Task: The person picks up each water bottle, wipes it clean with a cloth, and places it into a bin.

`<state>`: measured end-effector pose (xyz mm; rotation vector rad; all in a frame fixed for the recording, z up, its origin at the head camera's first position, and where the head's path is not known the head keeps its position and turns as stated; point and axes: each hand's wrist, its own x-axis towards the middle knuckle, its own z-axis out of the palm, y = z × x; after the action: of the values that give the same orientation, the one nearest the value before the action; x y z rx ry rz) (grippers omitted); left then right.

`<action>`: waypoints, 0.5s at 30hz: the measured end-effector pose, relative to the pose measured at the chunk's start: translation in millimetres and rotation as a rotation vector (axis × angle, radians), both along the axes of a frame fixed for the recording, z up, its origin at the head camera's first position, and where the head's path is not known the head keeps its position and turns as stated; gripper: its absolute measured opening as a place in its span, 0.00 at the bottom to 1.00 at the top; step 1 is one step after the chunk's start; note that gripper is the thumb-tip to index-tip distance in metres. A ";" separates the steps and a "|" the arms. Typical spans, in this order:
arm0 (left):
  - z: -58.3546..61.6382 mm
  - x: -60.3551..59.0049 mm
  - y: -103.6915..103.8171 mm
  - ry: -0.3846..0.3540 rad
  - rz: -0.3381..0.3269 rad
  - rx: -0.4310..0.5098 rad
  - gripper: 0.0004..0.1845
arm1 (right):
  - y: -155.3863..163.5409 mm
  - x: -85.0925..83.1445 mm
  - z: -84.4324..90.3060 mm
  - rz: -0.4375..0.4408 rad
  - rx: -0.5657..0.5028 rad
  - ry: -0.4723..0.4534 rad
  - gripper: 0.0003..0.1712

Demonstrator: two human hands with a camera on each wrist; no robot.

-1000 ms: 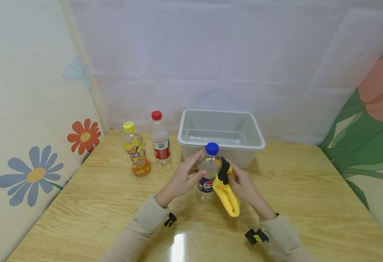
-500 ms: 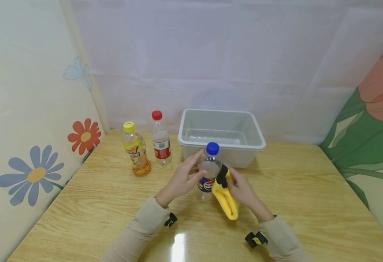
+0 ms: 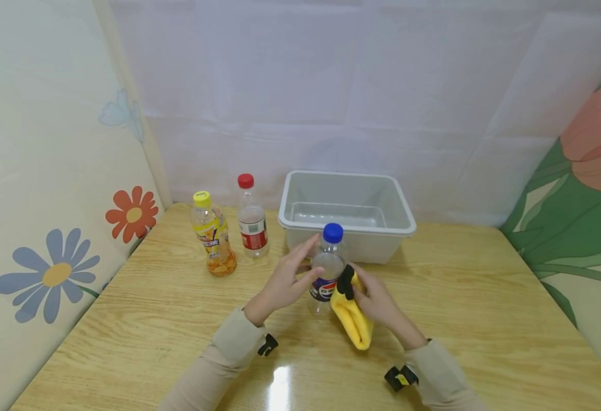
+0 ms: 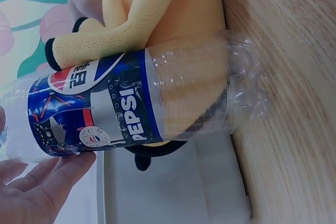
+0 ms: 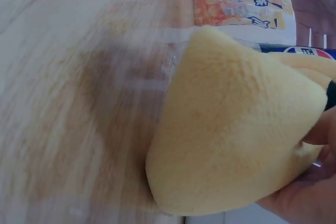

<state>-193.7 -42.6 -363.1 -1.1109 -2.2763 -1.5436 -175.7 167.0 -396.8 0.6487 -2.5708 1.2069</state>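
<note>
Left hand: your left hand [image 3: 286,282] steadies the Pepsi bottle [image 3: 327,268] from its left side; fingers straight and relaxed, tips lying against the clear upper wall and the label, thumb towards the cap side. In the left wrist view the fingertips [image 4: 50,182] touch the label's edge
Right hand: your right hand [image 3: 377,299] grips the yellow cloth [image 3: 351,314], fingers and thumb curled round its bunched top; the cloth's black trim [image 3: 345,281] sticks up between thumb and bottle
Bottle position: upright on the wooden table [image 3: 151,319], just in front of the grey tub [image 3: 349,228], between your two hands; blue cap [image 3: 333,232] on
Cloth against bottle: the cloth is pressed to the bottle's right flank at label height and below; the left wrist view shows yellow pile [image 4: 157,19] directly behind the clear lower body. The lower fold hangs down to about the table; contact with the table cannot be told
Right wrist view: cloth [image 5: 236,129] fills the frame, fingers [image 5: 310,192] wrapped under it; the tabletop is blurred
Other items: yellow-capped juice bottle [image 3: 213,235] and red-capped bottle [image 3: 251,218] stand side by side, well left of your hands, beside the tub's left end
</note>
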 end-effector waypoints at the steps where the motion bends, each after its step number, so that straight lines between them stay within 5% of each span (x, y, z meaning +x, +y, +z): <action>1: -4.3 -2.9 0.1 -0.003 -0.001 0.001 0.33 | 0.0 0.0 -0.5 0.001 0.006 -0.016 0.29; 15: -6.8 -4.7 3.0 -0.014 0.011 0.051 0.37 | 1.5 1.1 -4.1 0.004 0.026 -0.025 0.29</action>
<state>-198.5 -39.6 -369.9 -1.0765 -2.2343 -1.6007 -174.6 168.5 -400.9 0.6491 -2.6108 1.1919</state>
